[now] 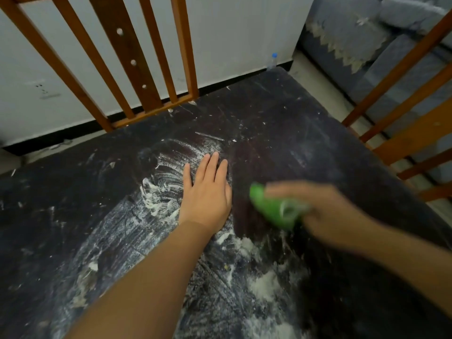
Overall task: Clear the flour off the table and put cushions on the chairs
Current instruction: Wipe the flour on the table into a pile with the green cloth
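White flour (pixel 263 282) lies smeared and clumped over the dark table (pixel 281 113), thickest near the front and in streaks at the middle. My left hand (pixel 208 192) lies flat on the tabletop with straight fingers, among the flour streaks. To its right, my right hand (pixel 325 211), blurred by motion, grips a green cloth (pixel 276 206) just above or on the table surface. Two wooden chairs stand at the table: one chair back (pixel 137 67) at the far side and another chair back (pixel 406 113) at the right. No cushions are in view.
A grey sofa (pixel 381 45) with a patterned cover stands at the back right. A clear bottle with a blue cap (pixel 272 61) stands on the floor by the white wall. A wall socket (pixel 42 89) sits at the left.
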A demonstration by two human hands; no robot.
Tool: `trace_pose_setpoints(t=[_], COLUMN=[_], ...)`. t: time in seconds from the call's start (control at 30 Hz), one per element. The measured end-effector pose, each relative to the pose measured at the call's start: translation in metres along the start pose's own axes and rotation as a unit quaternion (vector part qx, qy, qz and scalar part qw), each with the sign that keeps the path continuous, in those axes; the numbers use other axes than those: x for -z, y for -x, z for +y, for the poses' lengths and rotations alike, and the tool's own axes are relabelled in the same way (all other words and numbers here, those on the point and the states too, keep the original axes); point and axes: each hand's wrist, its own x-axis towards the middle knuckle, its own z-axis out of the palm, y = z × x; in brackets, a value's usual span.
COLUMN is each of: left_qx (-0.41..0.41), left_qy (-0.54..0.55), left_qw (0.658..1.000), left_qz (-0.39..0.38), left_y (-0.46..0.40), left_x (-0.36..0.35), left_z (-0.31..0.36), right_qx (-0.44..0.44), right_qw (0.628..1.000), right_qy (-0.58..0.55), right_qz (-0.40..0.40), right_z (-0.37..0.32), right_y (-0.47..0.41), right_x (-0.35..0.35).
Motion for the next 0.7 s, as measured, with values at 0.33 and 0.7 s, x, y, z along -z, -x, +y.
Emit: trace_pose_setpoints(t=[0.33, 0.7], left_qx=[0.001, 0.005], left_qy=[-0.008, 0.013], left_qw=[1.000, 1.000], left_qz=[0.007, 0.004], left_y=[0.000, 0.002], left_x=[-0.001, 0.003], left_z=[-0.001, 0.000], right_qx=[-0.229, 0.112], right_qw=[0.933, 0.965], right_qy=[0.188, 0.078], right_qz=[0.204, -0.223], right_z=[0.125, 0.029], right_y=[-0.200, -0.043], right_x=[0.064, -0.001])
